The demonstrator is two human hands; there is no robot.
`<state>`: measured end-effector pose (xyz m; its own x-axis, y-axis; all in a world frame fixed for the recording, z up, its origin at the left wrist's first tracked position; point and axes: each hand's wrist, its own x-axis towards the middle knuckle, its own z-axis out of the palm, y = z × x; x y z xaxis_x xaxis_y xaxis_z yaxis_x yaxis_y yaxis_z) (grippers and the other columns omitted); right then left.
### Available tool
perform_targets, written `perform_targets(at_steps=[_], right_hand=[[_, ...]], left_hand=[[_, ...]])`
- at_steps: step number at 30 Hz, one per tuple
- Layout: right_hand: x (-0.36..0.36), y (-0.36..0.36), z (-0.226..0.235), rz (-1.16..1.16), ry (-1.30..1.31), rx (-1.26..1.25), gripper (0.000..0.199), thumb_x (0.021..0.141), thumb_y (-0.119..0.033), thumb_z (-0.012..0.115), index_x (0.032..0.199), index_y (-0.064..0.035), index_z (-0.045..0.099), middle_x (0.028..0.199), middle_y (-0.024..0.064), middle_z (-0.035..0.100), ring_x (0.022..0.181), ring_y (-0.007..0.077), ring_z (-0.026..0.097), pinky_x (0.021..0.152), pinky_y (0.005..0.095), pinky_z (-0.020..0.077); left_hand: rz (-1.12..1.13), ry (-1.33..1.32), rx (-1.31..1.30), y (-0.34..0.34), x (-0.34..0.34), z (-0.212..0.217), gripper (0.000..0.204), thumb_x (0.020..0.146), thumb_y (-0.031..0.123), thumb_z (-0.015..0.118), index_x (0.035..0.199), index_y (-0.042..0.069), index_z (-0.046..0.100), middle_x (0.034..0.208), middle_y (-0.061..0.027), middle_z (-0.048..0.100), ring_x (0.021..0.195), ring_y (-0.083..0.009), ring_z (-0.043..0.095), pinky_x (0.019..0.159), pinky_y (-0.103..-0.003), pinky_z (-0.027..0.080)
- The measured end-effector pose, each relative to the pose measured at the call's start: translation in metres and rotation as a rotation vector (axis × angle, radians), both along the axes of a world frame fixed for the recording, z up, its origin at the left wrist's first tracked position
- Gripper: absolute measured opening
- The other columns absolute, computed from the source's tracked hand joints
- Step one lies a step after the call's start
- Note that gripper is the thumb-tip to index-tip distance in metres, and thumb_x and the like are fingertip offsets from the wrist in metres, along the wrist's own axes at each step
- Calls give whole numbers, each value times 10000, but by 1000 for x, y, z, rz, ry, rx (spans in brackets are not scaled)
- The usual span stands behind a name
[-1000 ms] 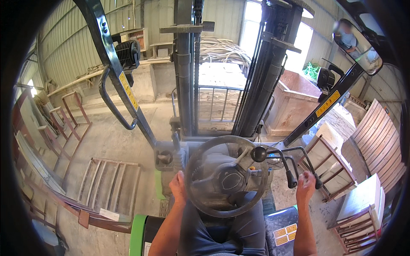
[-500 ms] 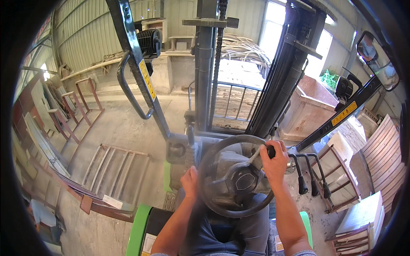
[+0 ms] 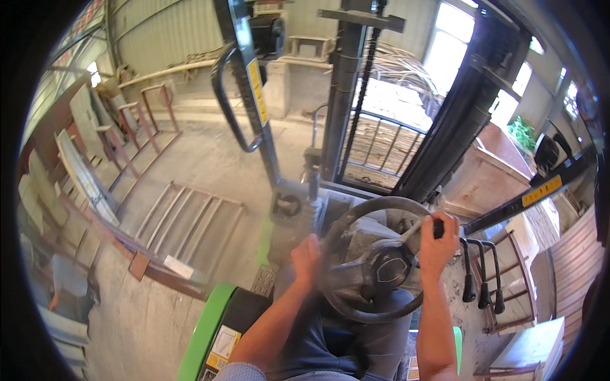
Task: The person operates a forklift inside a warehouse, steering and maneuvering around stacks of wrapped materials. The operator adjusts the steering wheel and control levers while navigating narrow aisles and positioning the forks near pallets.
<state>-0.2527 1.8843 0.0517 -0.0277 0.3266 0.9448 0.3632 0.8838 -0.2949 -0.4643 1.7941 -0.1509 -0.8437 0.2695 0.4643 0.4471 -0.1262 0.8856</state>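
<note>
Forklift mast, dark steel with chain, upright ahead of the cab; black grab handle on the left pillar; three black control levers at the right. Rust-coloured metal frames lying flat on the concrete floor, others leaning at the left wall. Wooden crate right of the mast, stacked timber at far right.

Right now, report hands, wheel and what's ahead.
Right hand gripping steering wheel knob. Left hand on left rim. Mast ahead, wooden frames on floor to the left.
</note>
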Motion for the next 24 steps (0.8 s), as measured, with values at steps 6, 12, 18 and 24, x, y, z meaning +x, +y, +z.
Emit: perform_targets(at_steps=[6, 12, 18, 24], right_hand=[[14, -14, 9, -27, -77, -15, 153, 840, -61, 736, 969, -52, 653, 910, 133, 627, 837, 336, 623, 764, 423, 497], [3, -52, 26, -75, -156, 11, 124, 909, -83, 701, 1023, -38, 677, 985, 123, 659, 945, 317, 633, 869, 415, 496], [2, -101, 34, -32, -112, -71, 127, 913, -84, 706, 1031, -43, 680, 1014, 102, 664, 959, 259, 626, 913, 379, 491], [-24, -142, 38, 2, -91, -90, 156, 826, -91, 738, 961, -81, 661, 929, 118, 660, 888, 333, 644, 802, 433, 514]], left_hand=[[-48, -159, 73, -21, 24, 13, 393, 1045, 293, 482, 868, -8, 662, 692, -182, 631, 668, -372, 649, 643, -487, 472], [-21, -127, 136, -71, 22, 37, 361, 1051, 284, 520, 850, 22, 666, 705, -233, 619, 627, -409, 626, 580, -480, 453], [-29, -245, 138, -113, 39, 30, 363, 1043, 283, 533, 828, 5, 624, 704, -238, 595, 617, -398, 614, 559, -469, 442], [-79, -258, 189, -149, 38, 23, 310, 1051, 233, 515, 928, -4, 671, 813, -70, 645, 770, -216, 622, 739, -368, 517]])
